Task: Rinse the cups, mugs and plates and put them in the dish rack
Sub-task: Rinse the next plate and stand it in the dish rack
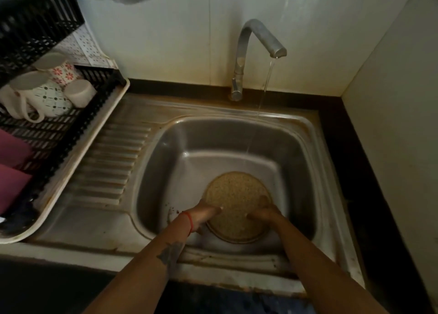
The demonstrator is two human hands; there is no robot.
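Note:
A round speckled tan plate [237,195] stands tilted in the steel sink [189,135], under the thin stream from the tap [251,50]. My left hand [203,215] grips its left rim and my right hand [265,213] grips its right rim, thumbs on the plate's face. The black dish rack [71,128] at the left holds three upturned pieces: a dotted mug [45,97], a flowered mug [64,72] and a small white cup [80,91]. Pink plates [11,161] stand at the rack's near end.
The rack sits on a cream drip tray [78,161] beside the ribbed draining board [113,161]. A black upper shelf [35,21] hangs over the rack. A white wall closes in the right side, with a dark counter strip along it.

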